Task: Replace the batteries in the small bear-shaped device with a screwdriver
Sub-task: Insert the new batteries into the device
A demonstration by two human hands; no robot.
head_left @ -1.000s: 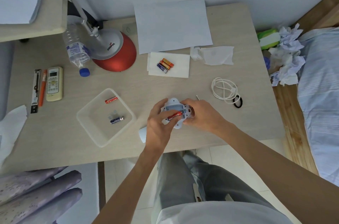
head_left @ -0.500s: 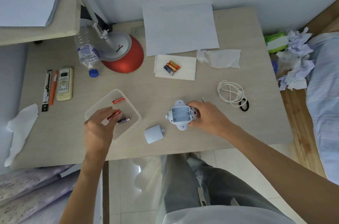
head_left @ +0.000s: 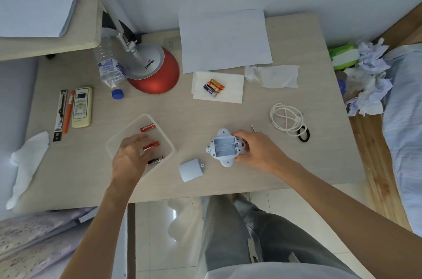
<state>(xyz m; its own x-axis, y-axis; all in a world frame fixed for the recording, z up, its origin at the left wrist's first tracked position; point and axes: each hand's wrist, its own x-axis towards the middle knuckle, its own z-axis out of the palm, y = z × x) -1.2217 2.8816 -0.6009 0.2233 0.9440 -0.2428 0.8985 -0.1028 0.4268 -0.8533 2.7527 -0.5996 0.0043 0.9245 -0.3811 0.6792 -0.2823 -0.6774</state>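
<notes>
The bear-shaped device point(head_left: 225, 148) lies face down on the table point(head_left: 205, 116), near its front edge, with the battery bay open and empty. The right hand point(head_left: 257, 150) grips the device's right side, fingers curled round its edge. A thin metal shaft point(head_left: 253, 127) pokes out just behind that hand. The loose cover point(head_left: 190, 169) lies beside the device, between it and a clear tray point(head_left: 170, 141). The left hand point(head_left: 131, 158) hangs over the tray, fingers relaxed and holding nothing, their tips just beside a red battery point(head_left: 150, 145). Another red battery point(head_left: 147, 128) and a dark battery point(head_left: 155, 160) lie in the tray too. Farther back, three batteries point(head_left: 213, 88) rest on a napkin point(head_left: 230, 96). A coiled white cable point(head_left: 286, 118) lies to the right.
</notes>
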